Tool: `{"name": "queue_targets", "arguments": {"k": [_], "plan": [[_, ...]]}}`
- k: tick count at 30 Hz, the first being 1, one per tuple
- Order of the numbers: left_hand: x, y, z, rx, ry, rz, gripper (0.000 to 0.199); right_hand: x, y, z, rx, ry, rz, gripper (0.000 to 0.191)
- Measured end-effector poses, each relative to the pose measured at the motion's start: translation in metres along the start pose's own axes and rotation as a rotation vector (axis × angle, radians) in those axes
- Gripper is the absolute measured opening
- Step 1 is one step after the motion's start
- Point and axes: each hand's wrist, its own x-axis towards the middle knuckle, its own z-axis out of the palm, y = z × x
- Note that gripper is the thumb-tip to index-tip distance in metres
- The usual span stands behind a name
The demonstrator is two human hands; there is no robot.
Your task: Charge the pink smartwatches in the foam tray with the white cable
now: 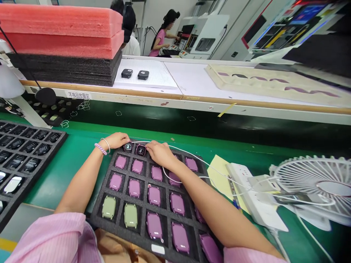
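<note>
A black foam tray (106,225) with square pockets lies before me, holding several purple watch cases (154,195) and two green watch cases (109,207). In its far row, two smartwatches with lit faces sit side by side. My left hand (117,140), a bracelet and hair tie at its wrist, is closed at the edge of the left smartwatch (128,147). Fingers of my right hand (161,152) are closed at the right side of the other smartwatch (140,150). A white cable (189,153) runs past both hands; its near end is hidden. My right forearm covers some pockets.
Another foam tray (41,175) of dark watch parts lies left. Right are a power strip (257,197), a white fan (320,182) and yellow paper (219,168). The shelf (192,82) carries stacked foam (63,33) and two black devices. A person (160,38) works at machines behind.
</note>
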Motion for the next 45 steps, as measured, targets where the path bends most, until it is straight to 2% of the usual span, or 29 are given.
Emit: {"name": "queue_targets", "arguments": {"k": [10,24,45], "plan": [[-0.001,0.000,-0.002,-0.013,-0.039,0.013,0.040,-0.001,0.004,0.011,0.164,0.060,0.065,0.025],[0.002,0.004,-0.001,0.010,-0.045,-0.031,0.038,0.000,0.008,0.020,0.258,0.130,0.086,0.022],[0.002,0.004,-0.001,-0.020,-0.029,-0.041,0.041,0.009,0.013,0.020,0.340,0.102,0.125,0.019]]}}
